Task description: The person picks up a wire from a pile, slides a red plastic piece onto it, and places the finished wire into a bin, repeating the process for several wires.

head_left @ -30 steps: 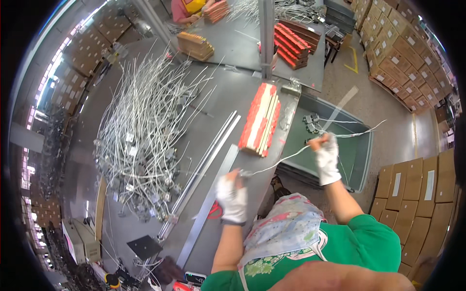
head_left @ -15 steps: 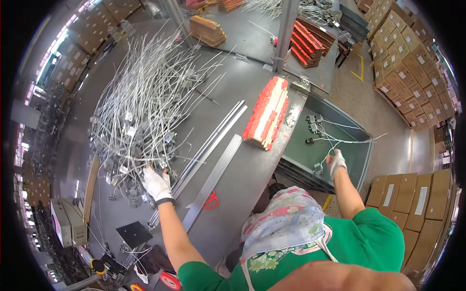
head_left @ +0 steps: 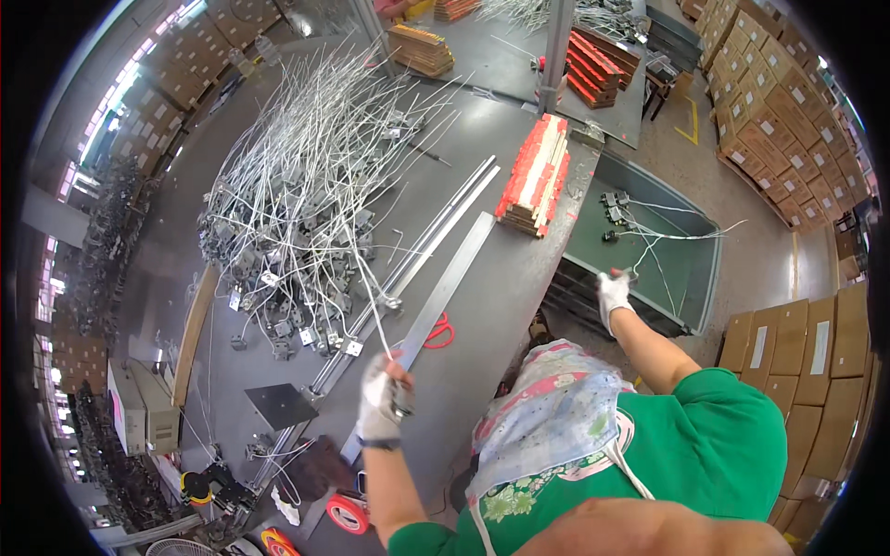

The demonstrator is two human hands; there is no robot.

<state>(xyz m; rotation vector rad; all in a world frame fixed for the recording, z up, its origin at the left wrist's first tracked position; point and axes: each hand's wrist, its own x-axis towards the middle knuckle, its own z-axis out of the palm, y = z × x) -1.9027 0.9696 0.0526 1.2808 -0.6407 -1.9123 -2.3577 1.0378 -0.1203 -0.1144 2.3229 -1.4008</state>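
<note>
My left hand (head_left: 380,400), in a white glove with bare fingertips, is closed around a small metal connector box (head_left: 402,404) with a white wire, above the near part of the grey table. The wire runs up towards a large tangled heap of wired metal boxes (head_left: 297,213) on the table. My right hand (head_left: 613,295), gloved likewise, is over the near left side of a grey-green bin (head_left: 706,278), its thumb and fingers slightly apart. By its fingertips a small grey part (head_left: 632,273) shows. Several wired boxes (head_left: 614,206) lie in the bin, their wires reaching over its right rim.
Metal strips (head_left: 436,295), red-handled scissors (head_left: 439,332) and a red-and-cream stack (head_left: 536,176) lie on the table. A black plate (head_left: 281,408) and red tape roll (head_left: 348,513) are near the front. Cardboard boxes (head_left: 788,371) stand at the right.
My left hand has come away from the heap towards me, now with a wired box in it. My right hand has moved left within the bin area. The whole view has shifted slightly.
</note>
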